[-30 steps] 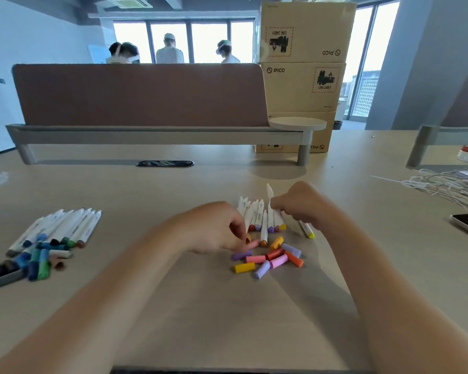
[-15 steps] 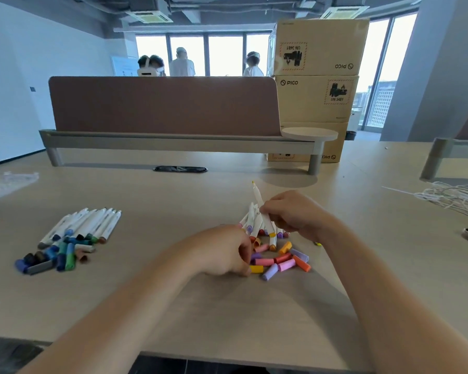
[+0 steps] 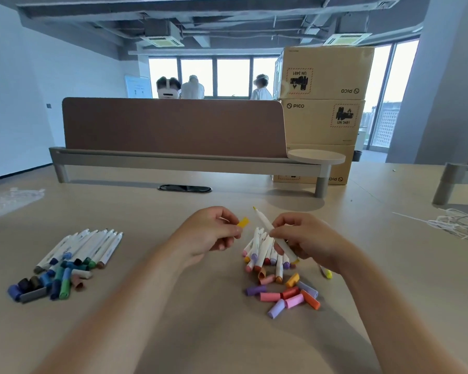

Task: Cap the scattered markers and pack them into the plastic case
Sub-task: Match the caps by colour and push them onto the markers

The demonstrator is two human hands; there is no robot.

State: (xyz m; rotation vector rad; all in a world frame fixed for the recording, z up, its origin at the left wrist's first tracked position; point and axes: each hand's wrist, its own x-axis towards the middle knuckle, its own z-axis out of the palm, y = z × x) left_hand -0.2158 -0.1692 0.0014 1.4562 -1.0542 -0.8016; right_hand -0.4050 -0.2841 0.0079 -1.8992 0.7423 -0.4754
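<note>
My left hand [image 3: 210, 234] pinches a yellow cap [image 3: 242, 222] above the table. My right hand [image 3: 305, 238] grips a white uncapped marker [image 3: 265, 224] with a yellow tip, slanted up and to the left; cap and tip are a little apart. Under my hands lies a bunch of white uncapped markers [image 3: 265, 252], with loose caps [image 3: 284, 295] in pink, purple, orange and red in front of it. A second bunch of white markers [image 3: 84, 247] with blue, green and dark caps [image 3: 46, 286] lies at the left. The clear plastic case [image 3: 8, 198] rests at the far left.
One yellow marker [image 3: 326, 272] lies beside my right wrist. White cables [image 3: 462, 225] lie at the right edge. A brown desk divider [image 3: 173, 128] with a grey rail crosses the back, cardboard boxes [image 3: 324, 114] behind it. Several people stand far behind the divider.
My left hand has lifted off the caps with a yellow cap in it. My right hand has raised the marker out of the bunch. The camera has tilted up.
</note>
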